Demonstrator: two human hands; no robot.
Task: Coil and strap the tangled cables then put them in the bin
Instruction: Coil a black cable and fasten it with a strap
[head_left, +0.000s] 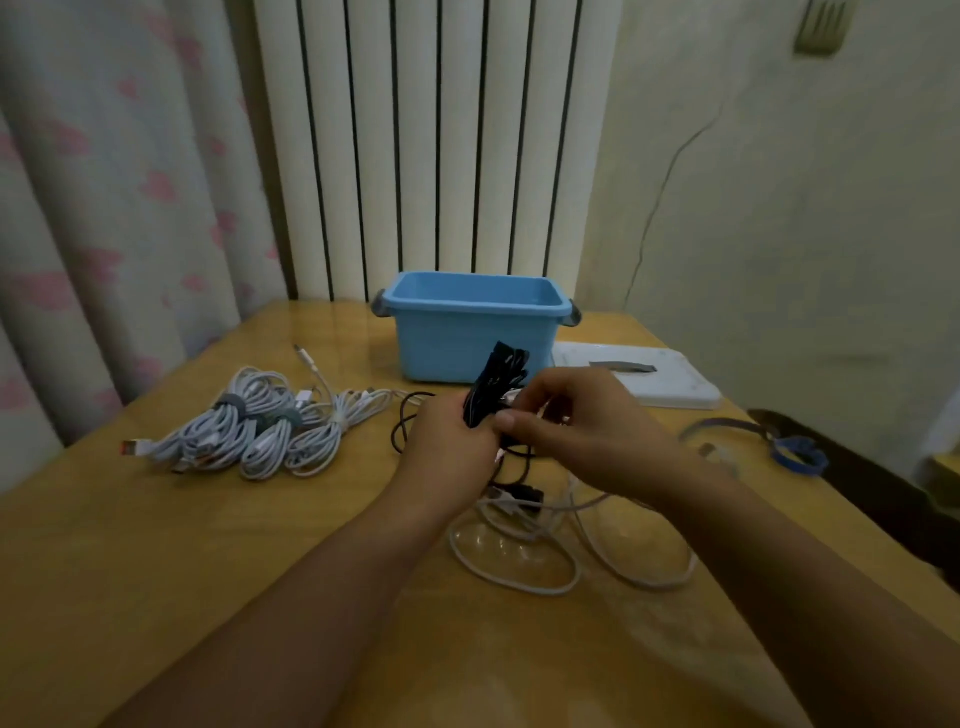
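1. Gripping a black cable bundle (493, 387) at the centre of my view, my left hand (449, 441) has its fingers curled round the lower part of the coil, which sticks up at about 1 o'clock from the fist.
2. My right hand (571, 415) sits just beside the left, fingers bent, thumb and forefinger pinching at the bundle's middle; I cannot tell whether a strap is between them.
3. Black cable tails (415, 415) hang down from the bundle onto the wooden table (156, 545).
4. At 6 o'clock from my hands, loose white cables (519, 571) lie in open loops on the table, with a black plug among them.
5. At 9 o'clock, well apart from my hands, several coiled white cables (249, 431) lie together, grey straps round some of them.
6. At 12 o'clock stands the blue bin (467, 327), near the bundle, its opening upward.
7. At 2 o'clock lies a white lid (665, 379), just beside the bin.
8. At 3 o'clock a blue strap (800, 454) lies near the table edge.
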